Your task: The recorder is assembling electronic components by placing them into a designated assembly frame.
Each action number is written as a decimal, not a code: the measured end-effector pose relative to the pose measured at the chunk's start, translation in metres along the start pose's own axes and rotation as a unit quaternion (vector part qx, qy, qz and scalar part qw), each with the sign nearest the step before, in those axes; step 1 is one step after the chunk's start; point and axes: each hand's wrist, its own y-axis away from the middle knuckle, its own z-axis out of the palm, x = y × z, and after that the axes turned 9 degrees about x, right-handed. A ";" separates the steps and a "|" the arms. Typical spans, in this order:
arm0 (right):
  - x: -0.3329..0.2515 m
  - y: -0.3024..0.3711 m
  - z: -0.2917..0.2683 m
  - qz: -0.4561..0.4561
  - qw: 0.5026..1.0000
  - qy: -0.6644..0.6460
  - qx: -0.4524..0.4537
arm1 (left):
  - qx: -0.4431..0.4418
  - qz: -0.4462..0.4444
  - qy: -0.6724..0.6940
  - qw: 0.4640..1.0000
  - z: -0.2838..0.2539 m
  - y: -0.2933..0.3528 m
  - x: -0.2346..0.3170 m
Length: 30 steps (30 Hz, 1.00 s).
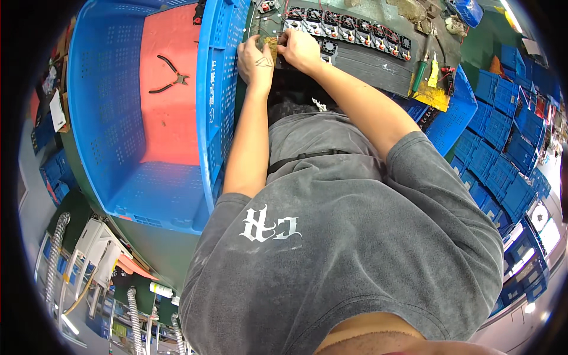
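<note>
At the bench's near edge my left hand (256, 61) has its fingers curled in. My right hand (300, 51) is close beside it on the right, with thumb and fingertips pinched together. Between the two sets of fingertips a small yellowish patch (271, 44) shows; what the fingers hold is too small to make out. Just beyond my right hand runs a row of small black cooling fans (348, 27) with red and black wires. A single fan (329, 46) sits nearer, beside my right fingers. Another small part with red pieces (268, 6) lies beyond my left hand.
Left of me stands a blue perforated crate (207, 118) lined with a red sheet (168, 127), black-handled cutting pliers (171, 77) on it. A green-handled tool (421, 72) and a yellow cloth (431, 97) lie at the bench's right. Blue crates (488, 127) are stacked far right.
</note>
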 end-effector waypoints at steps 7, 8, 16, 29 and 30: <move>0.032 0.036 -0.073 -0.032 0.999 -0.005 -0.013 | -0.059 -0.017 0.088 0.994 -0.064 0.038 0.014; 0.039 0.045 -0.085 -0.007 0.999 -0.027 -0.024 | -0.059 0.002 0.120 0.991 -0.082 0.047 0.023; 0.114 0.109 -0.133 0.142 0.982 -0.099 0.074 | -0.192 0.107 0.153 0.964 -0.261 0.080 0.125; 0.140 0.128 -0.144 0.210 0.958 -0.134 0.140 | -0.124 0.090 -0.009 0.988 -0.261 -0.159 0.030; 0.139 0.128 -0.147 0.208 0.960 -0.122 0.140 | -0.142 0.095 -0.016 0.985 -0.236 -0.180 -0.002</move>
